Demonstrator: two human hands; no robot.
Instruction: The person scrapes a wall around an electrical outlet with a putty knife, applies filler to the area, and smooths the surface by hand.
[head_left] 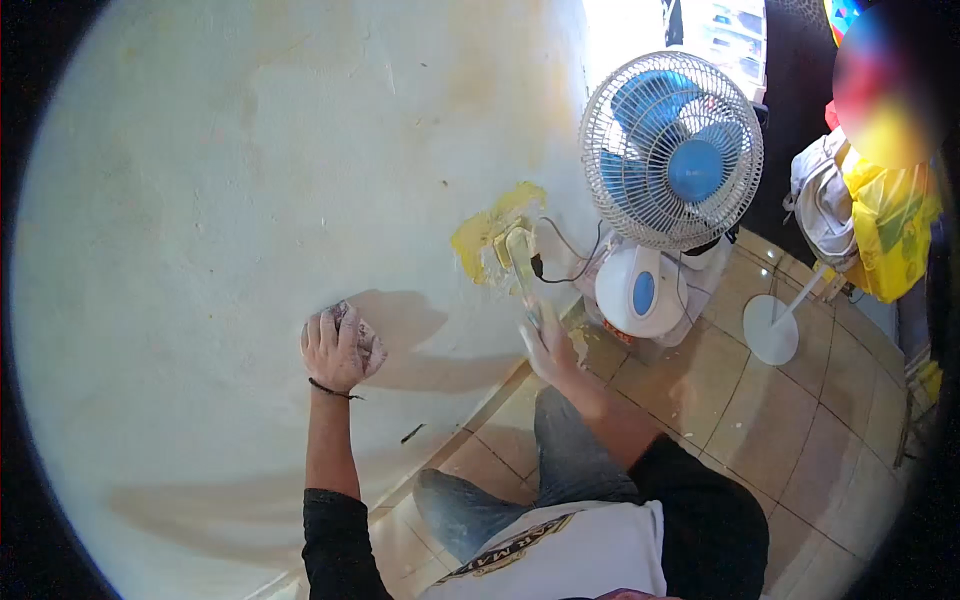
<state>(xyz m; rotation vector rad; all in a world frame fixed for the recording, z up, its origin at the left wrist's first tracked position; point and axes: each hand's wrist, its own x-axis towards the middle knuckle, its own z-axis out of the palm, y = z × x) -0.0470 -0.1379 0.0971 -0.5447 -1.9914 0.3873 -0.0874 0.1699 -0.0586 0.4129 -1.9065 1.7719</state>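
Pale wall (200, 250) takes up the left and centre of the frame, faintly stained toward the top. Tiled floor (650, 375) runs through the lower right, pale specks on it near the wall. White fan with blue blades (695, 170) stands upper right, close to the wall; yellow bag (893, 225) hangs at the far right edge. Rough yellow patch (475, 245) on the wall, just right of centre, surface uneven. Right hand (548, 345), centre, below the patch: fingers wrapped round the lower end of a slim pale tool (520, 262), its upper end over the patch's right part. Scraper or brush, cannot tell; nor whether the tip touches. Left hand (330, 348), left of centre, is clasped over a crumpled cloth (373, 352) against the wall, fingers whitened. Black plug (538, 266) sits just right of the tool. Step in hand, by my reading: surface work at the patch, tool in use or poised, cloth kept ready. Any further stroke there would call for a firm hold, a shallow angle and care around the plug; wiping would call for flat, even pressure.
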